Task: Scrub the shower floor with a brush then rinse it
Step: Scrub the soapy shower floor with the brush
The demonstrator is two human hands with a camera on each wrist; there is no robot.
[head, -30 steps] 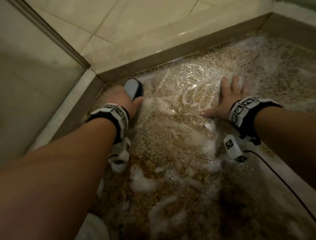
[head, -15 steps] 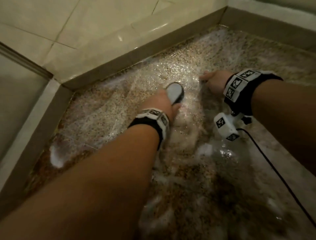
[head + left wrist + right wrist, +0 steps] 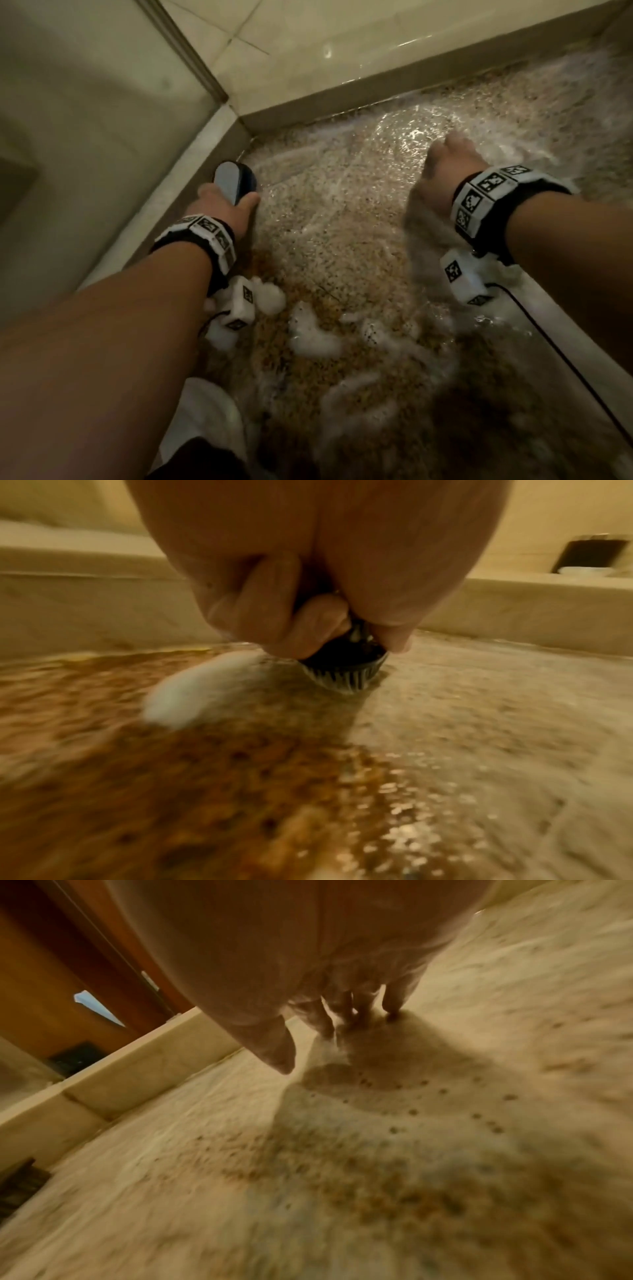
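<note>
Glass door panel (image 3: 85, 137) beside tiled wall (image 3: 308, 41).

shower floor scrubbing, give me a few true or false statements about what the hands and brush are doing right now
1. The left hand grips the brush. True.
2. The brush sits in the middle of the shower floor. False: it is near the left corner, beside the curb.
3. The bristles touch the floor. True.
4. The right hand holds a sponge. False: it holds nothing; its fingertips reach down to the wet floor.
5. The floor is dry. False: it is wet, with clumps of white foam.
</note>
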